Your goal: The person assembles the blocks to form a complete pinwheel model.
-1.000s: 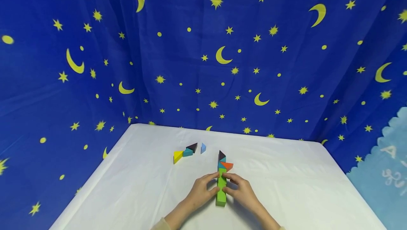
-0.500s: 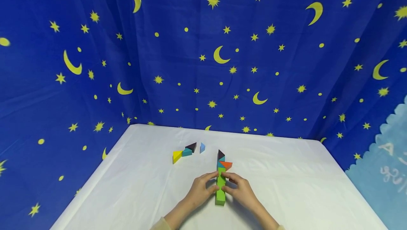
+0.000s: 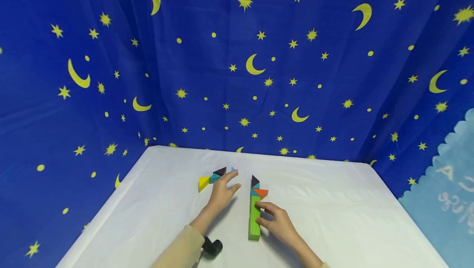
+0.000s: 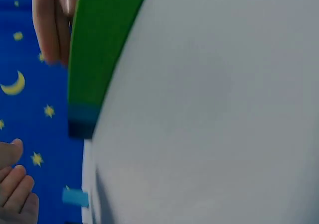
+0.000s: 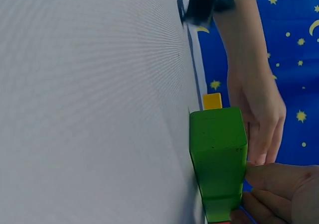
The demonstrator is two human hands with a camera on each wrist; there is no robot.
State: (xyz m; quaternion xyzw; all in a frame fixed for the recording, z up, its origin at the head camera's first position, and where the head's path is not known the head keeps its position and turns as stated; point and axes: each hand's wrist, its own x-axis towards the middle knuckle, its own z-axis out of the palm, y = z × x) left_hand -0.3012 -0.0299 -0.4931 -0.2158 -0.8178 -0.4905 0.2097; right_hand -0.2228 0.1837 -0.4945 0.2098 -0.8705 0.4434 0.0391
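Observation:
A long green block (image 3: 254, 218) lies on the white table, its far end meeting small teal (image 3: 255, 192), orange (image 3: 261, 193) and black triangular blocks (image 3: 255, 181). My right hand (image 3: 278, 223) rests thumb and fingertips against the green block's right side; the right wrist view shows the block's near end beside that hand. Stretched toward the far left pieces, my left hand (image 3: 221, 192) holds nothing, its fingers loosely extended. Its fingertips partly hide a light blue block (image 3: 233, 169); in the left wrist view this light blue block (image 4: 76, 197) stands apart from the fingers.
Left of my left hand lie a yellow (image 3: 203, 183), a teal (image 3: 214, 178) and a black triangular block (image 3: 220, 171). A black wrist camera (image 3: 212, 247) juts from the left sleeve. Blue star-patterned cloth (image 3: 259, 107) hangs behind and beside the table.
My left hand has left the green block and moved forward and left to the light blue block. My right hand keeps its place against the green block.

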